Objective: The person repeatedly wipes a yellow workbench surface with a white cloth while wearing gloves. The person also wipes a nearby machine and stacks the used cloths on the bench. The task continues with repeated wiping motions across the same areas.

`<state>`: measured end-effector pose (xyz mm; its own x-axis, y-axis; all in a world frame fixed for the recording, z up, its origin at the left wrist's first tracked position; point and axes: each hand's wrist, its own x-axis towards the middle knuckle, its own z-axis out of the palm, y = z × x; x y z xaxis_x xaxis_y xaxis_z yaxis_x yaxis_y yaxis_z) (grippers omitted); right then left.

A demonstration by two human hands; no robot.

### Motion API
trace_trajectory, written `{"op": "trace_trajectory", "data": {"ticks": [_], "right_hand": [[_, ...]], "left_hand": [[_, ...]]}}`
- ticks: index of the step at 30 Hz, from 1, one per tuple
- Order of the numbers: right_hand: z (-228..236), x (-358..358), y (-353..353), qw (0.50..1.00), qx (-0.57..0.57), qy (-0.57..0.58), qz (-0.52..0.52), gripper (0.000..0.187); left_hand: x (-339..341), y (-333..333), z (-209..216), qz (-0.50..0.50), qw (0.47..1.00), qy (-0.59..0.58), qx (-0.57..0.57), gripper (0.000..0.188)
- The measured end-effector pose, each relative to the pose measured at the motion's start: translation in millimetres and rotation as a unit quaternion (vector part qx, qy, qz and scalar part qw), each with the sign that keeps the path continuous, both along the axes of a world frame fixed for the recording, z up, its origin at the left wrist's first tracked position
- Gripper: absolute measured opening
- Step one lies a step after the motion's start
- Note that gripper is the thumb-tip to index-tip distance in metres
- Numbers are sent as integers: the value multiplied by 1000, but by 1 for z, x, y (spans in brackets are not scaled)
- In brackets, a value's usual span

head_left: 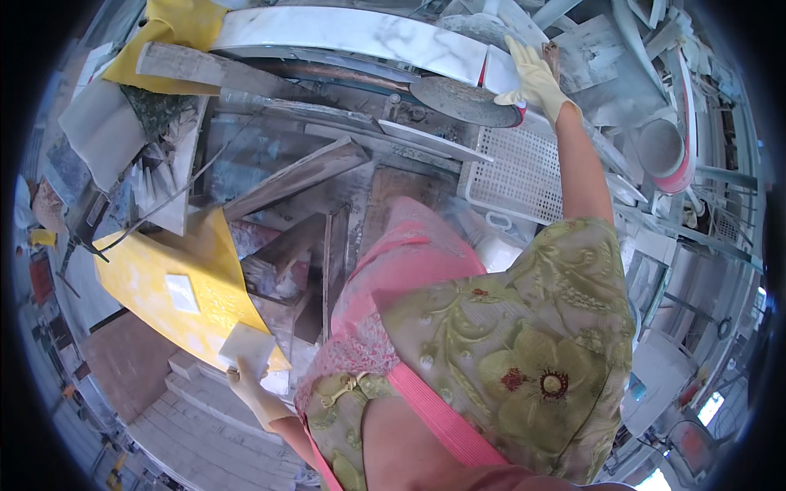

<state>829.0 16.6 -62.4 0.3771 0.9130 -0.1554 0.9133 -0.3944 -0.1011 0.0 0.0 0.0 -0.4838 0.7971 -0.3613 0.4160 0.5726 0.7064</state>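
Note:
My left hand [254, 391], in a pale cream glove, grips the lower edge of a small white square tile [247, 347]. The tile is held over a wet yellow sheet [168, 262], on which another small white tile [182, 293] lies flat. Far to the right, my right hand [536, 78] wears the same kind of glove. Its fingers are stretched out and spread over the right end of a long grey-veined white marble strip [352, 33], beside a thin red line across it. Whether the palm presses on the stone I cannot tell.
Below the strip sits a grey round disc [467, 100], with a white perforated crate [520, 168] nearer me. A wooden plank [299, 176] slants across the middle. Stacked pale tiles [205, 425] stand lower left. Broken slabs and a round-ended red-edged piece [661, 147] crowd the right.

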Motion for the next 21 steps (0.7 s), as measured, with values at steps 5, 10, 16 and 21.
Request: {"op": "trace_trajectory", "data": {"ticks": [5, 10, 16, 21], "right_hand": [[-10, -2, -14, 998, 6, 61, 17, 126], [1, 2, -20, 997, -20, 76, 16, 125], [8, -9, -11, 999, -16, 15, -31, 111], [31, -12, -10, 999, -14, 6, -34, 109]], "left_hand": [[17, 1, 12, 11, 999, 27, 27, 37], [17, -9, 8, 2, 999, 0, 43, 37], [6, -6, -3, 39, 999, -11, 35, 34], [4, -13, -9, 52, 996, -28, 72, 32]]}}
